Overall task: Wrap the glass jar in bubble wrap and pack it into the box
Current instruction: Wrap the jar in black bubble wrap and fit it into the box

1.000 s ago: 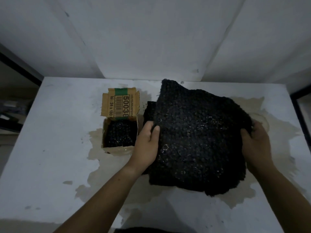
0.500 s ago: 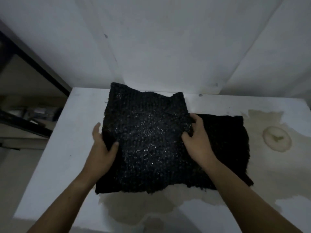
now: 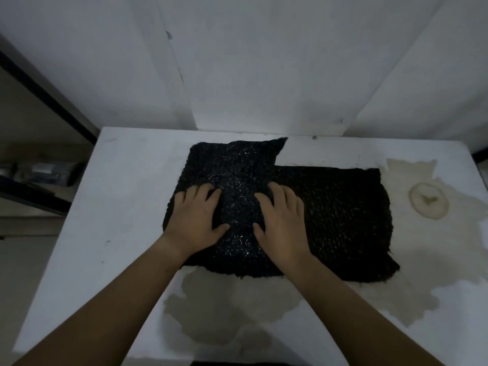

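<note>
Both hands lay flat, palms down, fingers spread, so neither grip closed on anything: the left hand (image 3: 194, 223) and the right hand (image 3: 284, 224) pressed side by side on the raised left part of the black bubble wrap (image 3: 343, 215). Between them ran a strip of wrap where the small bubbles caught the light as pale specks.

From the hands outward, the sheet's long axis ran left to right across the worktop (image 3: 126, 207). The doubled, thicker portion sat under and beyond the hands; a single flatter layer stretched away to the right, so the right hand was nearer the free length. The wrap looked soft, pebbled and ragged along its cut edges, with a notched step at the far edge.

Neither the glass jar nor the box could be seen; whether either lay beneath the raised fold I cannot tell. Wrapping would seem to turn on where the jar sits relative to that fold.

The worktop was matt white, with large tan patches where the surface had peeled, and a ring-shaped stain (image 3: 429, 200) well apart to the right.
</note>
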{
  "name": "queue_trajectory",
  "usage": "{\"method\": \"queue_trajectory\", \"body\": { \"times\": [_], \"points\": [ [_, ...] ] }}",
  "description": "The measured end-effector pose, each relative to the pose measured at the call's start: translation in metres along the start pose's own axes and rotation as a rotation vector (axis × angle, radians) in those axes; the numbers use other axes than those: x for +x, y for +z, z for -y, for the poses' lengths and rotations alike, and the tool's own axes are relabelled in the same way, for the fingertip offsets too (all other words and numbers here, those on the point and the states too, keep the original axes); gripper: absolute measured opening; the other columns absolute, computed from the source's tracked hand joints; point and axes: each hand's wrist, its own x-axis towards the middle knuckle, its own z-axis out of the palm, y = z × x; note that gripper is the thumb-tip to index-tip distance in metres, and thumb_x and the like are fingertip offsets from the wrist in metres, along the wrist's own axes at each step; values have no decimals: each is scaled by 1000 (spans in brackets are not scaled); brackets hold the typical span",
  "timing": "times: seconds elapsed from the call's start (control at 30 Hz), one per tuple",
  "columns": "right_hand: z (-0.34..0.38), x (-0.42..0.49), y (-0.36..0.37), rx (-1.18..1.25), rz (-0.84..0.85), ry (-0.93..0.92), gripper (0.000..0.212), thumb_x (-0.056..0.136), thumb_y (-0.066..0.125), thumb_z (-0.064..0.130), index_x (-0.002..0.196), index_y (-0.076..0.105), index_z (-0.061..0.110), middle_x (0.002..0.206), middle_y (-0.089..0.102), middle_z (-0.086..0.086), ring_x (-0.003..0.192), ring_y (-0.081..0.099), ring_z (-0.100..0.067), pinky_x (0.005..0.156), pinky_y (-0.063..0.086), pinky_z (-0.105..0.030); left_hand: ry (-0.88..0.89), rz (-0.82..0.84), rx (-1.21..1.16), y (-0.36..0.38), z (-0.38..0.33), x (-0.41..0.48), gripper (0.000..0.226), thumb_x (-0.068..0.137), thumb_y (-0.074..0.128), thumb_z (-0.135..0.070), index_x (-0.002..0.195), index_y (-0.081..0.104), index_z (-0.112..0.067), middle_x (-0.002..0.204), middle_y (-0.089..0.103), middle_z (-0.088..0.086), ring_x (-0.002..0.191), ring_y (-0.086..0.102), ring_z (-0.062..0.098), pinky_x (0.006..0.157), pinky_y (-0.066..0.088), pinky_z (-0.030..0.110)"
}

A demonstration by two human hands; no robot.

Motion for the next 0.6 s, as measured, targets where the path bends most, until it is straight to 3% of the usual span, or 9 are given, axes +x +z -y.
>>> {"method": "queue_trajectory", "body": {
  "times": [0.13,0.27,0.37,0.43,0.53,0.6],
  "points": [
    [5,7,-3,-73,-37,-40,63,70,76,23,129,53,17,137,42,-11,131,34,-34,111,23,-48,35,-28,-1,4,6,4,92,69,66,-67,142,45,-15,144,40,8,127,38,29,101,24,42],
    [9,10,5,-132,78,-58,50,76,69,26,124,60,14,120,62,-4,141,24,-42,118,7,-54,14,-11,19,6,8,8,101,67,61,-73,148,36,-17,149,33,8,131,33,29,103,23,43],
    [15,15,8,-133,213,4,55,84,58,27,137,50,13,131,58,-5,147,-2,-44,115,-15,-56,-33,-10,1,6,7,9,105,63,62,-75,149,30,-24,153,22,9,134,24,30,104,20,44],
    [20,22,8,-151,306,35,53,89,52,31,139,45,15,136,54,-3,146,-14,-43,112,-22,-57,-66,-17,-8,6,8,8,105,62,61,-76,148,31,-25,153,21,10,133,25,31,102,20,44],
    [23,38,10,-161,421,76,42,85,53,37,123,54,18,129,57,-6,145,-14,-44,111,-21,-61,-73,-46,-29,6,9,3,92,69,54,-73,146,36,-26,152,26,10,131,29,30,100,23,43],
    [24,48,13,-173,527,115,49,83,54,44,125,54,20,143,45,-11,145,-12,-44,109,-22,-62,-49,-56,-71,6,9,-1,81,74,51,-65,144,40,-27,152,27,10,132,30,31,98,23,41]
  ]
}}
